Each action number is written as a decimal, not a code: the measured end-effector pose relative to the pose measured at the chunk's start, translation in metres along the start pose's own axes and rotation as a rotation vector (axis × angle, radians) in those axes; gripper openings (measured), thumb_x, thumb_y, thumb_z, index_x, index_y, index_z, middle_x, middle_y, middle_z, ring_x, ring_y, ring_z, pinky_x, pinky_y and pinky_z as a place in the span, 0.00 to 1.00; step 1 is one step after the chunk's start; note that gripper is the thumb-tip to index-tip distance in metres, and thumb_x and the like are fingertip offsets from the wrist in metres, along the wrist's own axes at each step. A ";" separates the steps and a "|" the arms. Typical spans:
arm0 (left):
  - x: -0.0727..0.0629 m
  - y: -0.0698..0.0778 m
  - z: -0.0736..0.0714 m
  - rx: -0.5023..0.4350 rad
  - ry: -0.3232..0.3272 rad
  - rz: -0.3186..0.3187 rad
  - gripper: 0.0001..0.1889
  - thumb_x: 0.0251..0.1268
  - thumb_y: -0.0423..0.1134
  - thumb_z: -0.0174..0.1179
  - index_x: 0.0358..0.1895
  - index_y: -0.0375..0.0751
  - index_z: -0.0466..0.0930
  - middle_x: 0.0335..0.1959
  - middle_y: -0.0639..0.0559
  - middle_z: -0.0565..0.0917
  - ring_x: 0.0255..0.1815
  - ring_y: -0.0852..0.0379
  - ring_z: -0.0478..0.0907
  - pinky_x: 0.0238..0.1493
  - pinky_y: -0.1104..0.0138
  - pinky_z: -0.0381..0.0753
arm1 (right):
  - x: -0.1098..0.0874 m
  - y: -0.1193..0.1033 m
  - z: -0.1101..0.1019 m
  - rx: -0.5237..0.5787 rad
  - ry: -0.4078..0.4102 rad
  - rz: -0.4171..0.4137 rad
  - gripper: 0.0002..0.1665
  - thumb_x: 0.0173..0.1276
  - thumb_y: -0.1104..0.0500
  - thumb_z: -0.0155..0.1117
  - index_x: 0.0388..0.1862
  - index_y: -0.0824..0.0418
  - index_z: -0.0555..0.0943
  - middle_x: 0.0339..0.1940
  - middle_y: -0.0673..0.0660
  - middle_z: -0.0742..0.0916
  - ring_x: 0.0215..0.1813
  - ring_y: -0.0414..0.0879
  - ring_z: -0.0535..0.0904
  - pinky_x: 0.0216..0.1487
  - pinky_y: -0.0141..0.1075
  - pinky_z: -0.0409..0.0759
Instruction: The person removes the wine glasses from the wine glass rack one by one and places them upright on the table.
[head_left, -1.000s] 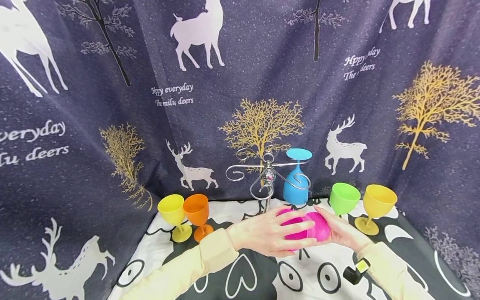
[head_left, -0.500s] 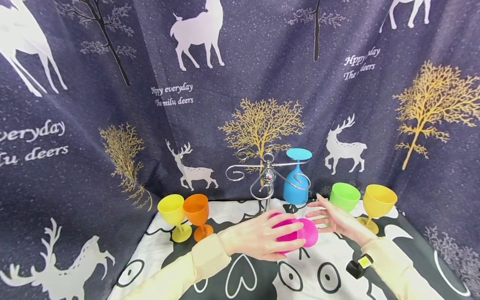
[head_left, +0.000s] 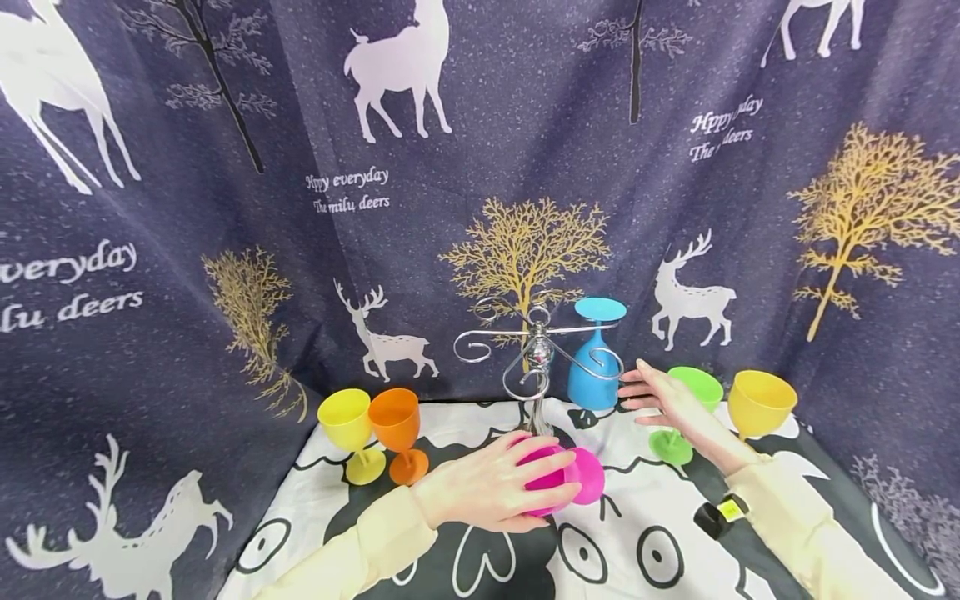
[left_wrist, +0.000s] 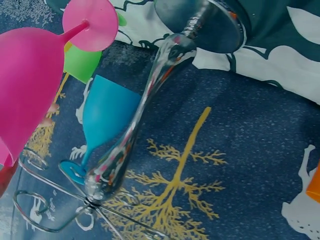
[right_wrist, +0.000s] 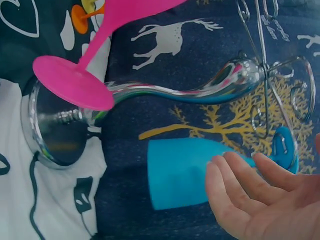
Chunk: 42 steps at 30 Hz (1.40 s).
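My left hand [head_left: 491,485] grips a pink goblet [head_left: 589,477] round its bowl, in front of a silver metal rack [head_left: 538,354]. The goblet lies tilted, its round foot facing right; the fingers hide most of the bowl in the head view. From the left wrist, the pink bowl [left_wrist: 25,80] and stem show beside the rack's post [left_wrist: 150,95]. A blue goblet [head_left: 592,379] hangs upside down by its foot from a rack arm. Close to that blue bowl [right_wrist: 180,172], my right hand [head_left: 678,410] holds nothing, its fingers extended and slightly bent.
Upright on the patterned cloth stand a yellow goblet [head_left: 347,421] and an orange goblet [head_left: 395,421] at left. A green goblet [head_left: 697,385] and an amber-yellow goblet [head_left: 761,404] stand at right, partly behind the right hand and wrist. A deer-print curtain [head_left: 480,167] hangs behind.
One second ago both hands were on the pink goblet. The right hand has let go and moved up beside the blue goblet. The left hand has carried the pink goblet leftward.
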<state>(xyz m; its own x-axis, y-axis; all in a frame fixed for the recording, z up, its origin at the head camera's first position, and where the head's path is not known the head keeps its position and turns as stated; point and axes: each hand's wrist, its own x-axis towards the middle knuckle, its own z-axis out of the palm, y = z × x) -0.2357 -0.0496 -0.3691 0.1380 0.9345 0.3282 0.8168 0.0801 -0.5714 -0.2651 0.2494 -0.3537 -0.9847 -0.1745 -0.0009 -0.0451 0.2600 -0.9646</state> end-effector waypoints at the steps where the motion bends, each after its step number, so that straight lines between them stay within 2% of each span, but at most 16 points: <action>1: -0.002 0.001 -0.001 -0.007 -0.004 -0.010 0.25 0.65 0.56 0.44 0.61 0.49 0.68 0.61 0.44 0.65 0.60 0.46 0.61 0.56 0.54 0.61 | 0.000 -0.003 0.001 -0.015 0.005 -0.015 0.43 0.70 0.36 0.35 0.61 0.75 0.60 0.54 0.73 0.73 0.51 0.58 0.74 0.44 0.44 0.75; 7: -0.015 0.003 -0.002 -0.026 -0.006 -0.053 0.24 0.64 0.55 0.45 0.60 0.48 0.68 0.60 0.44 0.67 0.60 0.45 0.61 0.54 0.55 0.63 | 0.002 -0.015 0.007 -0.092 0.057 -0.123 0.37 0.72 0.42 0.37 0.57 0.75 0.64 0.48 0.71 0.76 0.46 0.55 0.75 0.40 0.43 0.76; 12: -0.027 0.005 -0.003 -0.031 -0.013 -0.077 0.25 0.63 0.55 0.47 0.60 0.48 0.69 0.59 0.44 0.67 0.59 0.44 0.63 0.53 0.55 0.65 | 0.005 -0.021 0.012 -0.187 0.113 -0.199 0.33 0.73 0.44 0.39 0.57 0.74 0.65 0.47 0.69 0.76 0.47 0.61 0.74 0.40 0.46 0.76; 18: -0.044 0.007 -0.005 -0.065 -0.044 -0.129 0.25 0.62 0.55 0.49 0.60 0.49 0.70 0.58 0.44 0.68 0.58 0.44 0.64 0.53 0.55 0.64 | 0.003 -0.028 0.015 -0.420 0.175 -0.309 0.29 0.72 0.45 0.41 0.60 0.67 0.65 0.50 0.67 0.76 0.49 0.59 0.73 0.44 0.50 0.73; 24: -0.062 0.008 -0.006 -0.108 -0.080 -0.178 0.29 0.57 0.54 0.57 0.61 0.48 0.68 0.60 0.43 0.66 0.58 0.44 0.63 0.55 0.54 0.63 | 0.003 -0.033 0.020 -0.649 0.202 -0.436 0.32 0.71 0.44 0.44 0.65 0.63 0.63 0.56 0.64 0.73 0.56 0.57 0.67 0.52 0.52 0.64; 29: -0.074 0.008 -0.007 -0.099 -0.096 -0.214 0.29 0.58 0.54 0.56 0.62 0.47 0.68 0.60 0.43 0.66 0.57 0.43 0.63 0.54 0.53 0.63 | 0.004 -0.031 0.022 -0.791 0.188 -0.544 0.30 0.71 0.46 0.45 0.65 0.63 0.63 0.62 0.62 0.68 0.62 0.59 0.58 0.58 0.53 0.56; 33: -0.084 0.010 -0.009 -0.104 -0.120 -0.267 0.29 0.56 0.54 0.58 0.61 0.48 0.68 0.60 0.44 0.66 0.58 0.44 0.63 0.53 0.53 0.65 | 0.005 -0.030 0.024 -0.886 0.159 -0.645 0.28 0.72 0.48 0.45 0.65 0.61 0.64 0.64 0.63 0.66 0.63 0.60 0.58 0.58 0.53 0.57; 37: -0.096 0.011 -0.011 -0.123 -0.138 -0.335 0.29 0.56 0.54 0.59 0.61 0.50 0.69 0.59 0.45 0.67 0.58 0.45 0.62 0.50 0.55 0.67 | 0.007 -0.030 0.026 -1.005 0.088 -0.821 0.26 0.72 0.57 0.46 0.66 0.63 0.62 0.66 0.66 0.62 0.65 0.61 0.56 0.61 0.51 0.54; 40: -0.104 0.011 -0.012 -0.133 -0.144 -0.372 0.29 0.55 0.53 0.60 0.61 0.50 0.69 0.59 0.45 0.67 0.58 0.45 0.62 0.49 0.55 0.67 | 0.011 -0.031 0.027 -1.087 0.021 -0.953 0.31 0.65 0.69 0.50 0.68 0.64 0.59 0.67 0.66 0.61 0.66 0.62 0.53 0.62 0.50 0.49; 42: -0.109 0.011 -0.012 -0.132 -0.141 -0.383 0.30 0.53 0.52 0.62 0.60 0.49 0.70 0.59 0.44 0.67 0.57 0.45 0.63 0.49 0.55 0.67 | 0.013 -0.031 0.029 -1.090 0.015 -0.957 0.34 0.64 0.69 0.52 0.69 0.61 0.58 0.67 0.64 0.61 0.66 0.60 0.53 0.63 0.48 0.48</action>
<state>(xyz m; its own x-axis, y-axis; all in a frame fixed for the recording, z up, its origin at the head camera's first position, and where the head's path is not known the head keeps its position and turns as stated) -0.2350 -0.1545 -0.4022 -0.2595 0.8849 0.3868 0.8600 0.3940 -0.3244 -0.2720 0.2115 -0.3312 -0.5061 -0.6840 0.5254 -0.7702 0.6326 0.0816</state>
